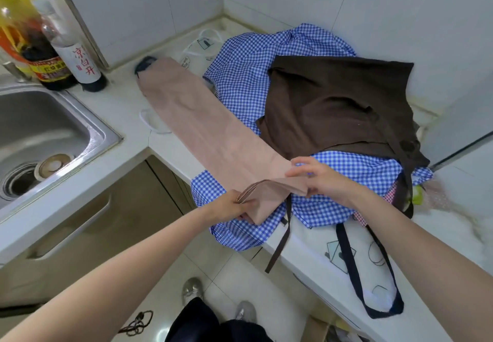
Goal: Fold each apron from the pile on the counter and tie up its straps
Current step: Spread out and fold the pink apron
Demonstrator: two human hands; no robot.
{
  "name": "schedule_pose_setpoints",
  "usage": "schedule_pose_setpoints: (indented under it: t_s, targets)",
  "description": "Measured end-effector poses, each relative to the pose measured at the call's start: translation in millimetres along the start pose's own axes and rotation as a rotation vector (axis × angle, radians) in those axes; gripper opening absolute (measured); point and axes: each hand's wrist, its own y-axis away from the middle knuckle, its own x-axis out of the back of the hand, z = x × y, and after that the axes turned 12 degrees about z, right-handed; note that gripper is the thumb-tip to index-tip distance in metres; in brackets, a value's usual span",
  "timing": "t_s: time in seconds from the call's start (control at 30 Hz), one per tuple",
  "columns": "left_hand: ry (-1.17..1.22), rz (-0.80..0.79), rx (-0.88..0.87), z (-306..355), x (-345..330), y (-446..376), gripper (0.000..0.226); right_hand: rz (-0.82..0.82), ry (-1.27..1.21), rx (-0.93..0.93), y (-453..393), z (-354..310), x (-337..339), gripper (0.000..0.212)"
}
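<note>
A beige apron (202, 117), folded into a long narrow strip, lies diagonally across the white counter (120, 107). My left hand (234, 205) grips its near end at the counter's front edge, with a beige strap loop (253, 185) arching above it. My right hand (322, 179) pinches the same end from the right side. Beside the strip sits the pile: a brown apron (338, 107) on top of blue gingham aprons (245, 80). A white printed apron (357, 256) with dark straps lies at the near right.
A steel sink (48, 128) is set into the counter at the left, with sauce bottles (50, 56) behind it. Tiled walls close the back corner. A brown strap (280, 240) hangs over the counter's front edge. My shoes (192, 291) stand on the tiled floor below.
</note>
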Motion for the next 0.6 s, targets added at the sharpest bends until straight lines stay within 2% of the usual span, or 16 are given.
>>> schedule_pose_setpoints:
  t_s: [0.1,0.2,0.27,0.37,0.4,0.47,0.6]
  targets:
    - [0.0,-0.077,0.046,4,7,-1,0.026,-0.148,0.354,0.042,-5,4,4,0.045]
    - [0.029,-0.029,0.053,3,8,0,0.017,0.01,0.502,0.089,-10,8,1,0.022]
    - [0.041,0.057,0.053,1,10,1,0.028,0.071,0.556,0.138,-12,11,-4,0.021]
    - [0.054,0.193,0.061,-1,15,-2,0.04,0.053,0.745,0.168,-14,10,-21,0.026]
    - [0.012,0.222,0.036,-2,17,-2,0.039,0.068,0.813,0.163,-16,10,-28,0.03]
    - [-0.225,0.21,-0.061,-4,20,-3,0.032,0.11,0.882,0.127,-20,10,-40,0.034]
    - [-0.476,0.16,-0.225,-9,15,3,0.027,0.155,0.817,0.014,-27,17,-52,0.039]
